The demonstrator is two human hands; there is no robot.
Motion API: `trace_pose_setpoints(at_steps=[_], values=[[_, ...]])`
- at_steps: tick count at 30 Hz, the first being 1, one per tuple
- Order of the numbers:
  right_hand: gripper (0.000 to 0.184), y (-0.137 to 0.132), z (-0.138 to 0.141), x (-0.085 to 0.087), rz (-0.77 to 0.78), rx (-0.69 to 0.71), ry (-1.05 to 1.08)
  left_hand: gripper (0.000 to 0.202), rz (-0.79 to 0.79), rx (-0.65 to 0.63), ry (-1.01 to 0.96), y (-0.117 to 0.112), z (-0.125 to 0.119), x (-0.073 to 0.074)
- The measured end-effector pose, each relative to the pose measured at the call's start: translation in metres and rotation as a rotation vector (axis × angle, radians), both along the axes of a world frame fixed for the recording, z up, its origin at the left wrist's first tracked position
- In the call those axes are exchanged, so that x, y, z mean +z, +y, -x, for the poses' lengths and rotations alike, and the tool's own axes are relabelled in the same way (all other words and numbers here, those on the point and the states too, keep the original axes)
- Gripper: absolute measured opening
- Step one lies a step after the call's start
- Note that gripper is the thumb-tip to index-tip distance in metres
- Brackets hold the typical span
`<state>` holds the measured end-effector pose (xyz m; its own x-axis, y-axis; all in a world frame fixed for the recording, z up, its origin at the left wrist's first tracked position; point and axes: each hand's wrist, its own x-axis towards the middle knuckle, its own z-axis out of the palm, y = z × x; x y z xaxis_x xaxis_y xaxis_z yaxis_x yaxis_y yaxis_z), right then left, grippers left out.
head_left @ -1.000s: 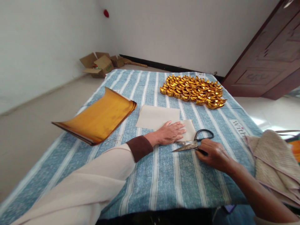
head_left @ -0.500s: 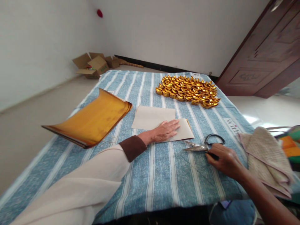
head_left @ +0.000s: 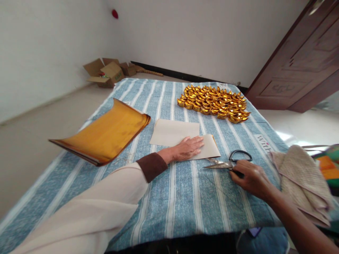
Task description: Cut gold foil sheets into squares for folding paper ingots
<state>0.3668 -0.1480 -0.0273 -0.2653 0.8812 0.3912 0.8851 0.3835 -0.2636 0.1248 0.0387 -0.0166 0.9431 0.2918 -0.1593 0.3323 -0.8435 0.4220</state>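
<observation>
My left hand (head_left: 187,148) lies flat with its fingers spread on a folded sheet of paper (head_left: 210,147), whose pale side faces up and whose right edge shows a little gold. Behind it, another pale sheet (head_left: 174,131) lies on the cloth. My right hand (head_left: 251,176) grips one dark handle of a pair of scissors (head_left: 225,165). The blades point left and are slightly apart, close to the near edge of the folded paper. To the left rests a curled stack of gold paper (head_left: 106,132).
Rows of shiny gold folded-paper ingots (head_left: 214,103) stand at the back right of the striped blue tablecloth (head_left: 182,211). A beige towel (head_left: 302,176) lies at the right edge. An open cardboard box (head_left: 106,74) sits on the floor beyond the left corner, and a brown door (head_left: 291,70) stands right.
My right hand and the scissors have shifted slightly left, nearer the folded paper. My left hand stays flat on the paper. The whole view has moved a little.
</observation>
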Motion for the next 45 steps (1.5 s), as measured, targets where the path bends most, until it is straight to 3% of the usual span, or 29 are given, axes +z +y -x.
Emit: trace_pose_setpoints(at_steps=[9,23,45], values=[[0.027,0.023,0.030,0.004,-0.005,0.052,-0.003,0.047,-0.007,0.008,0.036,-0.003,-0.002,0.003],[0.026,0.035,0.056,0.000,-0.006,0.051,-0.044,0.046,0.006,0.006,0.045,-0.006,-0.005,0.007],[0.027,0.038,0.055,-0.001,0.001,0.125,-0.045,0.047,-0.001,0.008,0.048,-0.005,-0.006,0.005]])
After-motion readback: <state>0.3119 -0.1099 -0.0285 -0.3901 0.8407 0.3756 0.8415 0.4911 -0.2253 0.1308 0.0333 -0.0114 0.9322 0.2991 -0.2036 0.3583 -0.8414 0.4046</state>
